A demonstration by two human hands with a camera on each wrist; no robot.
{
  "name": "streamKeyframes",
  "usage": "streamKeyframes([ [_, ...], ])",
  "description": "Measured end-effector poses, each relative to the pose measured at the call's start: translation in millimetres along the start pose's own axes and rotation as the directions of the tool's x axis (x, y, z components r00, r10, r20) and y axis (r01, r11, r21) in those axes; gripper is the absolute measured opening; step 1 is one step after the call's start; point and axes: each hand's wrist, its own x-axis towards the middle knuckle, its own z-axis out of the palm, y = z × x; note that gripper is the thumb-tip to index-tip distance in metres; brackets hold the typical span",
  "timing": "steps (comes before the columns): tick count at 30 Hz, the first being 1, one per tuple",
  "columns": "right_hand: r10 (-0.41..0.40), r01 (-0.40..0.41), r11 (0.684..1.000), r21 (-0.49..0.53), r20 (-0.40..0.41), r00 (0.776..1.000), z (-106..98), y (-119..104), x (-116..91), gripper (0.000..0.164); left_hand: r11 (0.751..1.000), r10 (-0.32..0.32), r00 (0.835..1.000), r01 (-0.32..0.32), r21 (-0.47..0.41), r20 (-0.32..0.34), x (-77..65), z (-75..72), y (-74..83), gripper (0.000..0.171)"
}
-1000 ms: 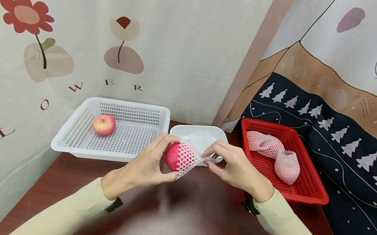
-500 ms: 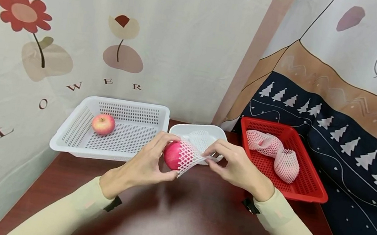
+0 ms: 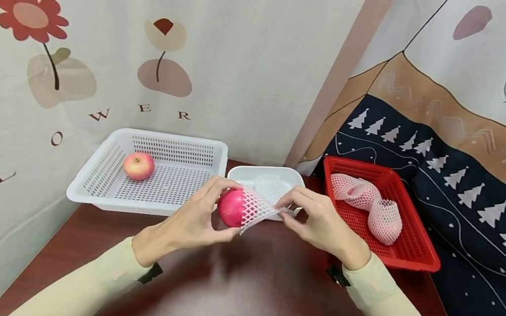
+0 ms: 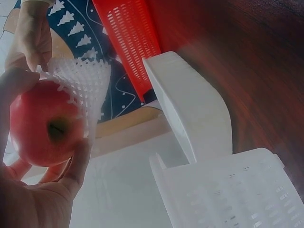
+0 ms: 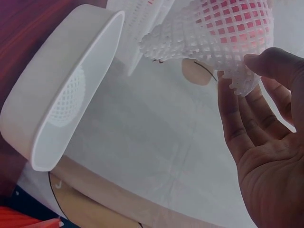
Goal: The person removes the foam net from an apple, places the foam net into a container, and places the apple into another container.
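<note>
My left hand (image 3: pixel 189 225) grips a red apple (image 3: pixel 230 207) above the table, thumb below and fingers over the top. A white foam net sleeve (image 3: pixel 254 210) covers the apple's right side, while its left side is bare. In the left wrist view the apple (image 4: pixel 45 124) shows its stem hollow, out of the net (image 4: pixel 88 80). The fingertips of my right hand (image 3: pixel 320 223) pinch the narrow gathered end of the net sleeve. From the right wrist view, thumb and forefinger hold the sleeve's tip (image 5: pixel 244 80), and red shows through its mesh.
A white basket (image 3: pixel 165 210) at the left holds one bare apple (image 3: pixel 139 166). Behind my hands stands a small white tray (image 3: pixel 242 172) with a foam net (image 3: pixel 268 186) in it. The red basket (image 3: pixel 426 256) at the right holds net-wrapped fruit (image 3: pixel 385 222).
Both hands keep their hold on the apple and the sleeve. The apple has shifted very slightly left, and the net looks a little more stretched towards my right hand.
</note>
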Motion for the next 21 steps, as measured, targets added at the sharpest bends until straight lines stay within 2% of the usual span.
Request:
streamKeyframes([
  [12, 0.058, -0.058, 0.998, 0.007, 0.006, 0.998, -4.8, 2.5, -4.8, 0.037, 1.0, -0.001, 1.0, 0.002, 0.019, -0.027, -1.5, -1.2, -2.4, 0.082],
  [21, 0.079, -0.079, 0.996, -0.029, -0.001, 0.997, -9.1, 3.8, -7.1, 0.033, 1.0, -0.014, 0.999, 0.015, 0.012, -0.028, -2.4, -1.5, -2.6, 0.083],
])
